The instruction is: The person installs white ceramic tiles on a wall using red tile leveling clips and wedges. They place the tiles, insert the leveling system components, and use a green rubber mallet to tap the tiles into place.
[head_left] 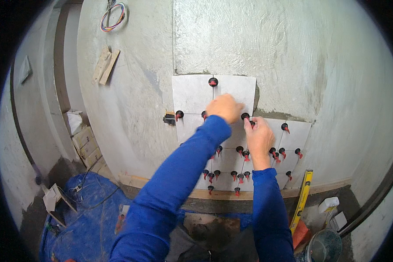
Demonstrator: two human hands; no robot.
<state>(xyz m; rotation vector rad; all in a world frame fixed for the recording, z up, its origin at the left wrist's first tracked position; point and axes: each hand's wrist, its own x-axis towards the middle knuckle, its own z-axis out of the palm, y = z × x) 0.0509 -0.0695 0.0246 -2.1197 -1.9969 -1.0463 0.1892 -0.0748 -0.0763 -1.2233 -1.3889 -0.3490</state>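
Note:
My left hand [225, 108], slightly blurred, is curled closed against the upper right wall tile [244, 89]; anything inside its fingers is hidden. Just to its right and lower, my right hand [261, 139] pinches a red and black tile levelling clip [252, 124] at a joint between tiles. Another levelling clip [245, 116] sits right beside those fingertips. The upper left tile [190, 94] carries a clip [213, 82] at its joint with the upper right tile. Several more such clips stick out of the joints lower down, some partly covered by my arms.
Bare grey wall [292, 52] surrounds the tiles. A yellow spirit level [302, 198] leans at the lower right, above a clear bucket [326, 246]. Blue sheeting [89, 218] covers the floor at left, with a cable on it. Coiled wires [112, 17] hang from the wall at the upper left.

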